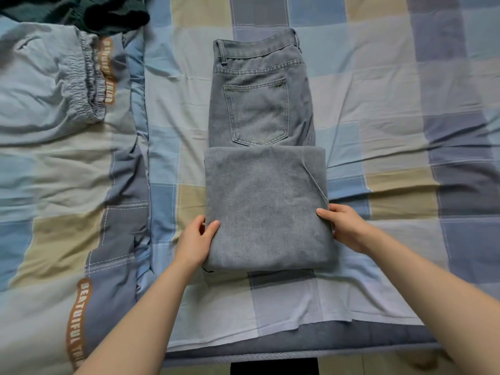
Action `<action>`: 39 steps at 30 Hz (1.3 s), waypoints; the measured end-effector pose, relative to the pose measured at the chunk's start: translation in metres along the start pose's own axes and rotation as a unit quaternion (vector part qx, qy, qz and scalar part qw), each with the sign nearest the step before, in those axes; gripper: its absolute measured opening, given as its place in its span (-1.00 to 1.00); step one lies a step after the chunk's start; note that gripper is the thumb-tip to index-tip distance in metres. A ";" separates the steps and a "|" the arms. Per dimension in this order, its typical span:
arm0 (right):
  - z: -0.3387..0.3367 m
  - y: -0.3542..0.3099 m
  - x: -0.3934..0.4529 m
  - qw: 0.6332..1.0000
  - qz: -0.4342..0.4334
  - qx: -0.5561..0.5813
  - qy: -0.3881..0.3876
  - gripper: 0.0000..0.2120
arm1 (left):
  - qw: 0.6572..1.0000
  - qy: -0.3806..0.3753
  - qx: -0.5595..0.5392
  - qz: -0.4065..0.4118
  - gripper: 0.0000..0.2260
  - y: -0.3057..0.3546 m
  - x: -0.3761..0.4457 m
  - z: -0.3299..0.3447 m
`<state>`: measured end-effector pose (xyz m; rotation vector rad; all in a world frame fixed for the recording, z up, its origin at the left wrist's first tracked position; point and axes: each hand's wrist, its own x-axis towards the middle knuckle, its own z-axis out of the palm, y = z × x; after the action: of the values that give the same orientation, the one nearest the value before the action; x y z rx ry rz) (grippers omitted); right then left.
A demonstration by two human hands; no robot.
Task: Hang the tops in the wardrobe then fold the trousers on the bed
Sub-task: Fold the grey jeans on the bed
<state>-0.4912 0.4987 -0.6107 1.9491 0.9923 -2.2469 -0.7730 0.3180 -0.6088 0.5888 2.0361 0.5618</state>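
Checked bedding in blue, beige and grey squares covers the bed (pixel 378 109) that fills your head view, with its near edge running across the bottom of the picture. Your grey jeans (pixel 259 109) lie in the middle of it, folded lengthwise with 1 back pocket facing up and the waistband at the far end. The leg part is folded back over itself into a thick rectangle on the near half, its fold line just below the pocket.

Your left hand (pixel 196 243) grips the left edge of that folded part near its near corner, thumb pressed on top of the denim and the fingers tucked at the side, so it is clamped on the cloth. Your right hand (pixel 345 230) holds the right edge in the same way, thumb on top, fingers wrapped round the side of the fold. Both forearms reach in bare from the bottom corners.

To your left a quilt (pixel 54 163) in the same check lies rumpled, carrying a brown band with lettering. On it rests a pale blue garment (pixel 40 85) with a gathered elastic edge, and beyond that, at the top left corner, a dark green garment (pixel 81 12) lies bunched
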 end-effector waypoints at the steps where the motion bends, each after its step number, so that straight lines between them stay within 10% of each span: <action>1: 0.001 0.002 0.001 1.000 -0.004 -0.015 0.024 -0.90 | 1.000 0.010 0.005 -0.011 -0.82 -0.003 0.000 0.001; 5: 0.003 0.016 0.002 0.987 -0.023 -0.066 0.142 -0.63 | 0.996 -0.033 -0.054 -0.064 -0.73 -0.011 -0.007 0.005; 11: 0.015 0.043 -0.019 0.989 0.005 -0.132 0.068 -0.51 | 0.986 -0.044 -0.143 -0.071 -0.74 -0.011 -0.028 0.009; 18: 0.009 0.065 -0.087 0.969 -0.026 -0.217 0.111 -0.71 | 0.977 -0.094 -0.130 -0.143 -0.83 0.009 -0.088 -0.008; 26: 0.000 0.071 -0.223 0.949 -0.026 -0.304 0.072 -0.51 | 0.960 -0.182 -0.126 -0.172 -0.31 0.037 -0.214 -0.051; 33: -0.014 0.030 -0.257 0.936 0.079 -0.329 -0.094 -0.87 | 0.866 -0.343 -0.192 -0.310 -0.61 0.054 -0.229 -0.089; 39: -0.004 -0.093 -0.187 0.978 0.098 -0.159 -0.093 -0.92 | 0.871 -0.300 -0.274 -0.275 -0.80 0.089 -0.127 -0.112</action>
<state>-0.4820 0.5023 -0.4016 1.5972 1.0130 -1.9777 -0.7937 0.2936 -0.4205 -0.1641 1.2682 0.4936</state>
